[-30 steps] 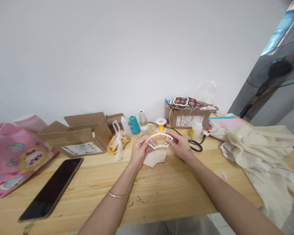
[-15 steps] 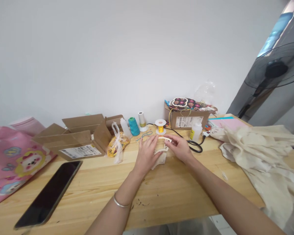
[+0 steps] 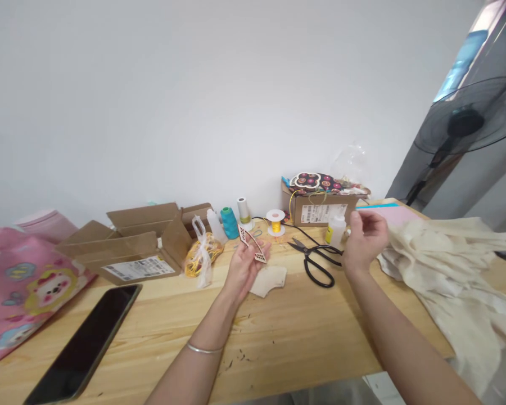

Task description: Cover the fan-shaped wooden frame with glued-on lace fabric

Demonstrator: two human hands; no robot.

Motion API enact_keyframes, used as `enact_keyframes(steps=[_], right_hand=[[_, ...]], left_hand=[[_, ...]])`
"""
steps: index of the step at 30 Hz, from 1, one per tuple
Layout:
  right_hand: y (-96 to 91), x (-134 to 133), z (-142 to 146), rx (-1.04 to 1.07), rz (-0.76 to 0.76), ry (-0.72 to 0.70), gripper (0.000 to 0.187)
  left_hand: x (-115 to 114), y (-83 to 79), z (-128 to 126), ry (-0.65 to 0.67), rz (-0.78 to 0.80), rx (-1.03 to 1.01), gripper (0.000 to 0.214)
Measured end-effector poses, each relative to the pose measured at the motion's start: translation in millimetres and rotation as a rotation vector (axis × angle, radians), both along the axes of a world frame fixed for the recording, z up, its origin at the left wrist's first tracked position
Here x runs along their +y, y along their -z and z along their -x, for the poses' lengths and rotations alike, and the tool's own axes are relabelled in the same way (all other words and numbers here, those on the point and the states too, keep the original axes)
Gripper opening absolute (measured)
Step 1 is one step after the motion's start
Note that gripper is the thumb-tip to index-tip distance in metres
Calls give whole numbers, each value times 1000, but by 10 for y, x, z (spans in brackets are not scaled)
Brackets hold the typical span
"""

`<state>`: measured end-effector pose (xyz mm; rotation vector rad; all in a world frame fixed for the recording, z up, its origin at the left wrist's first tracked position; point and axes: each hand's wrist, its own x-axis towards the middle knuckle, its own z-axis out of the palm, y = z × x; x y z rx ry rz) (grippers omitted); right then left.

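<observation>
My left hand (image 3: 243,269) holds a small curved openwork frame (image 3: 259,247), pale with dark edges and lattice ends, tilted up between thumb and fingers. Just right of that hand, a cream fabric piece (image 3: 270,280) with a curved cut edge lies flat on the table. My right hand (image 3: 366,239) is raised at the right, fingers curled in towards the thumb; whether anything is in them is hidden. Close to its left stands a small white bottle with a yellow label (image 3: 335,229). Black-handled scissors (image 3: 314,256) lie slightly spread between the two hands.
Behind are a spool of yellow thread (image 3: 275,225), a teal thread cone (image 3: 229,223) and a box of fabric (image 3: 325,209). Leftward are an open carton (image 3: 130,247), bagged yellow cord (image 3: 202,253) and a phone (image 3: 86,340). Cream cloth (image 3: 442,264) heaps at right.
My right hand has let go of the openwork frame and moved right and up. The left hand has turned, tilting the frame. The scissors and fabric piece now show more fully.
</observation>
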<state>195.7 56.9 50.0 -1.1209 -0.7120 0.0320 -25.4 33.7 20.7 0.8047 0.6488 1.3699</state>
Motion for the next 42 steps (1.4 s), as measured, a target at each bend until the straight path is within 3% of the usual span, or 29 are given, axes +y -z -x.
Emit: enact_keyframes(steps=[3,6,10,13,18,21,23,25,27,30,34,38,40,42], right_hand=[[122,169,-146,-36,281,-43,45],[256,276,-217,-210,576,-149,56],[301,238,-219,-423,753,-184,62],[237,154,-212,-528,884,-164,66],[78,79,-215,-482,863,-80,61],[20,34,-154,-415,657,-31,58],[25,-5,-58,-407,470,-79,57],[69,-39,74,-390,354,-222,53],[133,-64,214,-331,345,-465,46],[201,-90,366,-180,455,-815,39],[156,-139,425,-109,568,-1079,38],[80,-193,457,124,545,-1239,40],[85,-202,485,250,563,-1256,40],[117,-192,513,229,593,-1229,38]], left_hand=[[-34,20,20,145,48,-65,48],[-69,43,85,398,83,-45,49],[-105,46,214,836,68,131,62],[-102,13,311,951,29,242,63],[-55,-69,482,902,-24,303,61],[-41,-87,540,867,-10,268,64],[-43,-76,534,817,-7,184,66],[-51,-56,490,736,-20,85,67],[-60,-41,420,639,-24,22,66],[-51,-37,315,478,4,-6,60],[37,-31,272,216,24,-43,46],[134,3,308,35,42,-95,41],[148,17,309,-4,49,-100,42],[141,24,288,-26,53,-71,43]])
